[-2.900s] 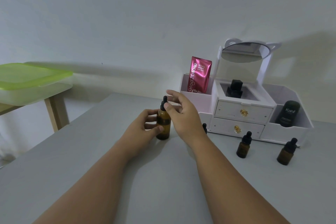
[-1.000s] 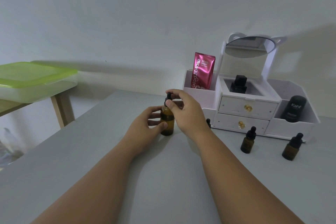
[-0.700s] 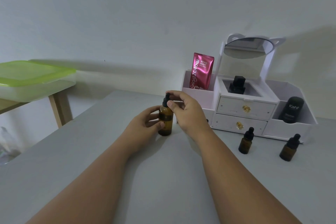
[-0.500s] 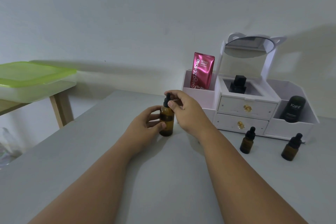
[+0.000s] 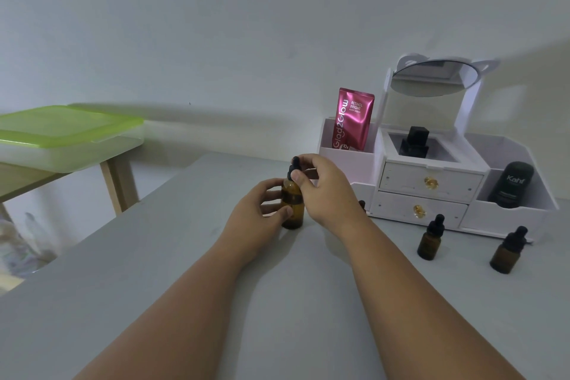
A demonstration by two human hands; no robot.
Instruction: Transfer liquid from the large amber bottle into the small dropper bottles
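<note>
The large amber bottle [image 5: 292, 210] stands upright on the grey table [image 5: 185, 271], near its middle. My left hand [image 5: 262, 216] wraps around its body from the left. My right hand [image 5: 327, 191] pinches its black dropper cap [image 5: 293, 167] from the right, with thumb and fingers on the cap. Two small amber dropper bottles stand to the right, one [image 5: 429, 237] nearer the middle and one [image 5: 507, 251] further right, both capped. The black tip of a third small bottle [image 5: 362, 204] peeks out behind my right wrist.
A white cosmetic organiser [image 5: 431, 191] with two drawers and a round mirror [image 5: 431, 79] stands at the back right, holding a pink sachet [image 5: 353, 120], a black bottle [image 5: 415, 140] and a dark tube [image 5: 513, 185]. A green-lidded box [image 5: 61, 139] sits on a wooden stand at left.
Both hands have stayed on the large amber bottle. My right fingers shifted around its dropper cap, from spread above it to pinched on it. The bottle has stayed in place.
</note>
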